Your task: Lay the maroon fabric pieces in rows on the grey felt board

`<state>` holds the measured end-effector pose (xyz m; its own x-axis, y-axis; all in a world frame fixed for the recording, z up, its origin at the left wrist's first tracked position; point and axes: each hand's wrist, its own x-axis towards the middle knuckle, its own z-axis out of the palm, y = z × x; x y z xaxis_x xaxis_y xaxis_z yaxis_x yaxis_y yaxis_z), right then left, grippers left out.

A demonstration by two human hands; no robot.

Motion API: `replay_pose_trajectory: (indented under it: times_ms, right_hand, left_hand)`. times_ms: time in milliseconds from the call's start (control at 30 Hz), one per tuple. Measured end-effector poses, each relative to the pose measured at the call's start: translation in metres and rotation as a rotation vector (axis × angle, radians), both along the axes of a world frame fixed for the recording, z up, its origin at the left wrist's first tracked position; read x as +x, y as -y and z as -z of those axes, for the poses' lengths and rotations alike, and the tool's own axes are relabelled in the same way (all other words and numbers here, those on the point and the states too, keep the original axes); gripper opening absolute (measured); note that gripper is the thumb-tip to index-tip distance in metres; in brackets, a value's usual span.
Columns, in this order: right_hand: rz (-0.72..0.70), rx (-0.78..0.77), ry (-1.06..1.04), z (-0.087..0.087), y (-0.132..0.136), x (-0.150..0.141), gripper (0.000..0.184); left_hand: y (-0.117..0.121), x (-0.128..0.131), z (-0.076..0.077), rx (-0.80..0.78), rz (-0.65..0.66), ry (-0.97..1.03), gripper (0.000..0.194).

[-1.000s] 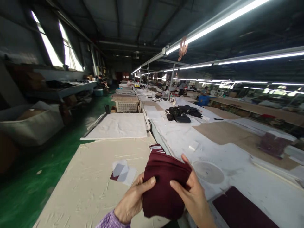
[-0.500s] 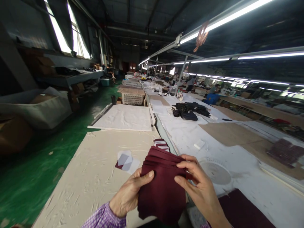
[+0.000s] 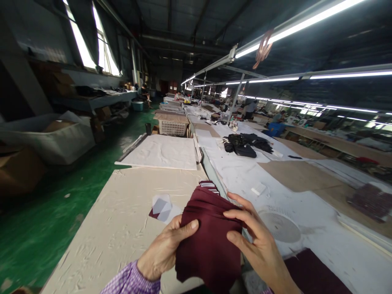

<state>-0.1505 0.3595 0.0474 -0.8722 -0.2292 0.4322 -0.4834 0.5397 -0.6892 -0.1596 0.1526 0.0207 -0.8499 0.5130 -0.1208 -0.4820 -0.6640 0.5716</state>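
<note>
A stack of maroon fabric pieces [image 3: 208, 241] is held up above the work surface, its layers fanned at the upper edge. My left hand [image 3: 167, 245] grips its left side, thumb on the front and the other fingers hidden behind. At the right edge is my right hand [image 3: 255, 232], its fingers spread, with the middle fingertip and thumb against the cloth. Just beyond the stack lie several maroon and white pieces [image 3: 208, 187] in a pile. White and maroon scraps [image 3: 163, 209] rest on the cream-covered table [image 3: 122, 228] to the left.
On the white table [image 3: 226, 175] to the right are dark garments [image 3: 246, 143], a round vent-like disc [image 3: 279, 226] and a maroon cloth [image 3: 315, 271]. A plastic crate [image 3: 172, 127] stands ahead. A large white bin [image 3: 61, 141] sits on the green floor at left.
My right index finger has lifted off the upper layers, and the right fingers have spread a little wider. The left hand keeps its grip, and the view has shifted slightly.
</note>
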Motion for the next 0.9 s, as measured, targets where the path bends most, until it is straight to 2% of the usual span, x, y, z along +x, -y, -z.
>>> replay_pose_trajectory:
  times_ms: [200, 400, 533, 700, 767, 900]
  right_hand:
    - [-0.003, -0.001, -0.009, -0.004, 0.000, -0.006, 0.020]
    - [-0.023, -0.003, 0.011, -0.004, -0.001, -0.010, 0.017]
    - [-0.023, -0.156, 0.172, 0.005, 0.000, -0.009, 0.015]
    - [-0.107, -0.429, 0.422, 0.011, 0.008, 0.001, 0.031]
    - [-0.140, -0.410, 0.516, 0.008, 0.012, 0.008, 0.033]
    - [-0.208, -0.201, 0.577, -0.005, 0.018, 0.018, 0.028]
  left_hand:
    - [-0.002, -0.002, -0.007, -0.078, -0.012, -0.010, 0.024]
    - [-0.005, -0.003, -0.007, -0.110, -0.010, -0.048, 0.023]
    - [-0.006, -0.004, -0.005, -0.146, -0.011, -0.089, 0.023]
    - [-0.006, -0.004, -0.008, -0.150, -0.147, -0.025, 0.019]
    - [-0.007, -0.003, -0.009, -0.133, -0.194, -0.001, 0.018]
    - [-0.008, -0.003, -0.008, -0.107, -0.218, 0.008, 0.015]
